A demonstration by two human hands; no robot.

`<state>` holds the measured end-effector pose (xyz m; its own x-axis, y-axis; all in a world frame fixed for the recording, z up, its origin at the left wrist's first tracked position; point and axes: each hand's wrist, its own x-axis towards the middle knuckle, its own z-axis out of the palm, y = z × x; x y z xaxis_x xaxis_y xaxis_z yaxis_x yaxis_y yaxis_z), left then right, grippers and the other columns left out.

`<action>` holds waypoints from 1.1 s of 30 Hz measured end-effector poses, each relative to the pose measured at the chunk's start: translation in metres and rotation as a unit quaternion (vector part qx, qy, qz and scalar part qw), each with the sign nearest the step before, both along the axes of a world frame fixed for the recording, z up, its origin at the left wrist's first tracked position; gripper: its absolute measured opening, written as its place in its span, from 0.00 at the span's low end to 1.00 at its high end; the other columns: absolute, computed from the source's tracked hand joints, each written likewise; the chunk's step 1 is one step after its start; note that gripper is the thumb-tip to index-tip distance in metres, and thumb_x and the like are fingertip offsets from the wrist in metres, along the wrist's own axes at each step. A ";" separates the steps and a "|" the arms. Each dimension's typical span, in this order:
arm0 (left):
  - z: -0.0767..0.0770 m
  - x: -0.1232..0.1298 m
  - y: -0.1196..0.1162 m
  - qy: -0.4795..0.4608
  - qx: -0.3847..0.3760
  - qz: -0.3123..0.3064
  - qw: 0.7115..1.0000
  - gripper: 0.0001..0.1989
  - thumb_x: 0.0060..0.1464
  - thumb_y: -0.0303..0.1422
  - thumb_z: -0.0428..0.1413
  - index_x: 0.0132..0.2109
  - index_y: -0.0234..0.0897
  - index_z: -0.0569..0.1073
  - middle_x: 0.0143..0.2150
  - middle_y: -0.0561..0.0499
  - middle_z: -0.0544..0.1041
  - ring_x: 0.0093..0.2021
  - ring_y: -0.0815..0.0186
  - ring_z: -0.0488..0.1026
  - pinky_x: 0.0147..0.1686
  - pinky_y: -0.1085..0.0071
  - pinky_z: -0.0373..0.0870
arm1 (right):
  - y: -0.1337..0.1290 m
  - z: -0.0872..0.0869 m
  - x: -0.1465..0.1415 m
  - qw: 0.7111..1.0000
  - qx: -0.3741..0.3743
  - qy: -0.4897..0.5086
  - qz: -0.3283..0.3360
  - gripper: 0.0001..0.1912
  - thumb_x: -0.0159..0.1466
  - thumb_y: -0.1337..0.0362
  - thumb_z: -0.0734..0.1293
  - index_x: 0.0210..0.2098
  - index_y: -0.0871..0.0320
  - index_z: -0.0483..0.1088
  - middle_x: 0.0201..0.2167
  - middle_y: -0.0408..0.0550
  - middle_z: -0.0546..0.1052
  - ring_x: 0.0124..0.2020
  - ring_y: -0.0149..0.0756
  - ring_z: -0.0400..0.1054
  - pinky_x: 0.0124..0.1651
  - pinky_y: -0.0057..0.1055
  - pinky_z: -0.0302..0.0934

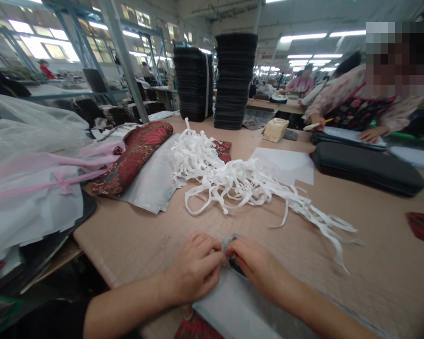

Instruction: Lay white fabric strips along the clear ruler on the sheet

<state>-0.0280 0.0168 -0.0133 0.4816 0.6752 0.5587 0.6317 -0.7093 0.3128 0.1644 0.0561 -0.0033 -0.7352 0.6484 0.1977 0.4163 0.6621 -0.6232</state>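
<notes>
In the head view, your left hand (201, 267) and right hand (257, 264) meet low over the counter (146, 245). Your right fingertips pinch a small grey piece (228, 242), which sits between your hands; your left fingers curl close beside it, but you cannot tell here whether they grip it. The pale sheet (235, 308) runs from just below your fingers toward you, beside red patterned fabric (197, 327). Beyond your hands lies a tangle of white strips (245, 183), with a rolled patterned cloth (141, 150) to its left and a white paper (286, 165) behind.
</notes>
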 end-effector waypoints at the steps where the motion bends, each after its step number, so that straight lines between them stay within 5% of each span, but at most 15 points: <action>1: 0.001 0.000 0.000 0.021 0.010 -0.006 1.000 0.08 0.51 0.22 0.49 0.37 0.35 0.70 0.35 0.48 0.71 0.36 0.63 0.64 0.37 0.64 0.59 | 0.002 -0.001 -0.001 1.000 0.011 -0.009 0.011 0.11 0.60 0.78 0.57 0.34 0.59 0.66 0.32 0.45 0.70 0.36 0.34 0.63 0.40 0.29 0.57; 11: -0.011 -0.001 0.005 0.131 0.088 -0.028 0.987 0.07 0.58 0.26 0.48 0.34 0.35 0.70 0.27 0.52 0.68 0.30 0.67 0.63 0.32 0.67 0.58 | 0.015 -0.005 -0.013 0.990 0.062 -0.124 0.006 0.09 0.60 0.77 0.60 0.29 0.60 0.67 0.29 0.45 0.68 0.31 0.32 0.63 0.33 0.26 0.55; 21: -0.009 -0.001 0.005 0.175 0.043 -0.048 0.982 0.10 0.61 0.27 0.44 0.41 0.34 0.69 0.31 0.50 0.69 0.32 0.65 0.63 0.34 0.66 0.59 | 0.025 0.008 -0.027 0.978 0.043 -0.201 -0.024 0.08 0.57 0.77 0.59 0.31 0.60 0.66 0.28 0.45 0.70 0.28 0.32 0.63 0.30 0.27 0.53; 26: -0.003 -0.001 0.005 0.178 0.043 -0.049 0.982 0.09 0.60 0.27 0.45 0.42 0.35 0.70 0.42 0.47 0.72 0.41 0.63 0.65 0.44 0.63 0.59 | -0.018 -0.001 0.002 0.971 0.182 -0.150 -0.048 0.09 0.60 0.76 0.58 0.35 0.61 0.67 0.33 0.50 0.71 0.34 0.38 0.64 0.36 0.32 0.59; 30: 0.000 -0.002 0.001 0.165 0.052 -0.066 0.983 0.11 0.60 0.25 0.44 0.45 0.35 0.69 0.47 0.48 0.73 0.47 0.62 0.65 0.51 0.62 0.54 | -0.064 -0.002 0.055 0.945 0.290 -0.148 -0.016 0.17 0.62 0.73 0.55 0.48 0.66 0.65 0.41 0.57 0.73 0.40 0.45 0.66 0.42 0.39 0.62; 33: 0.003 -0.004 0.007 0.174 0.078 -0.084 0.978 0.13 0.58 0.25 0.45 0.46 0.37 0.70 0.45 0.49 0.75 0.45 0.61 0.68 0.50 0.63 0.54 | -0.094 0.004 0.099 0.934 0.303 -0.174 -0.082 0.19 0.62 0.74 0.52 0.49 0.69 0.65 0.41 0.59 0.74 0.41 0.46 0.67 0.43 0.40 0.63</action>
